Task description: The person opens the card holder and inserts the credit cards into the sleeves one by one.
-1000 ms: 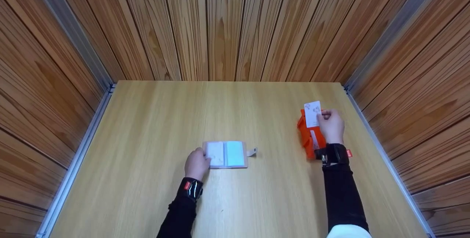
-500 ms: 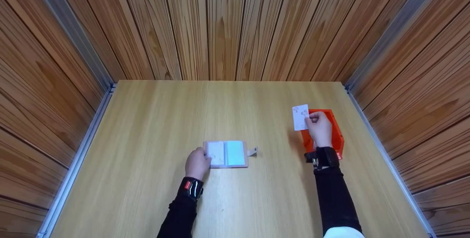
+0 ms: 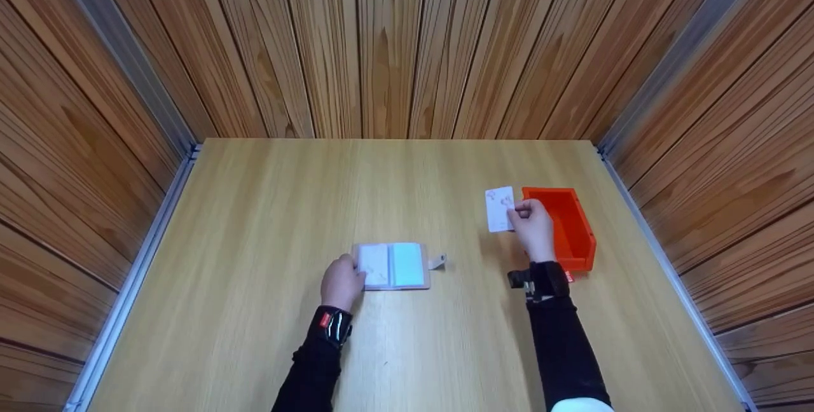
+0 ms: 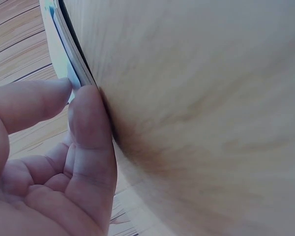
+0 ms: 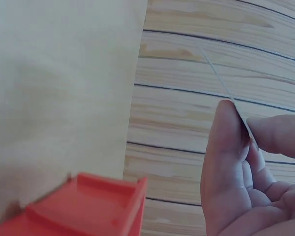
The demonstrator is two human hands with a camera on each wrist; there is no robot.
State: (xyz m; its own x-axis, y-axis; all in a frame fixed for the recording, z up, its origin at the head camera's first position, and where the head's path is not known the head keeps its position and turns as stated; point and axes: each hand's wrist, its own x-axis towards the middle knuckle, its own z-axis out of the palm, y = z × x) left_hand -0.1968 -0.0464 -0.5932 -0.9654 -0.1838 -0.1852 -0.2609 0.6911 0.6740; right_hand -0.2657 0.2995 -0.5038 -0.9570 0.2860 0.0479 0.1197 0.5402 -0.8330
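An open card holder (image 3: 407,266) lies on the table, with pale sleeves, a light blue page on its right side and a small strap (image 3: 437,262) sticking out to the right. My left hand (image 3: 342,283) pinches its left edge between thumb and fingers; the left wrist view shows the edge of the holder (image 4: 71,54) between them. My right hand (image 3: 534,227) pinches a white printed card (image 3: 500,208) by its right side, held above the table. In the right wrist view the card (image 5: 219,76) appears edge-on between thumb and finger.
An orange-red open bin (image 3: 572,227) stands on the table just right of my right hand. Wood-plank walls (image 3: 394,49) rise behind and on both sides of the table (image 3: 254,208), with metal rails (image 3: 137,272) along its side edges.
My right hand has moved left with the card, from over the orange-red bin to beside it, uncovering the bin's inside. The left hand and the card holder have stayed in place.
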